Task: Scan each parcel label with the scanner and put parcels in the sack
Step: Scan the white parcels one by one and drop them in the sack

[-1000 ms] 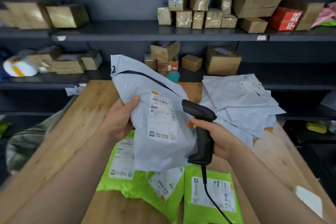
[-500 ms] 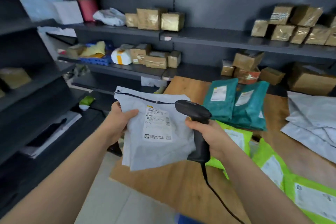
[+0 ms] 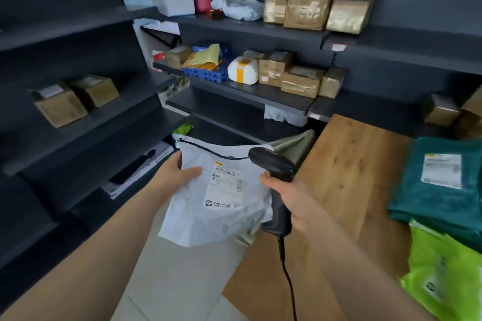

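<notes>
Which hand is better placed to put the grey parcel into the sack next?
The left hand: it grips the grey parcel by its edge, held off the table's side near the olive sack. The right hand is full, wrapped round the scanner.

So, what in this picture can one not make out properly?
Head view only:
White label on the grey plastic mailer parcel: print too blurred to read.
Olive-green fabric, perhaps the sack: mostly hidden behind the black handheld scanner and the parcel.
Scanner's black cable: cut off by the bottom edge.
Lime-green plastic mailers: blurred, cut by the right edge.
</notes>
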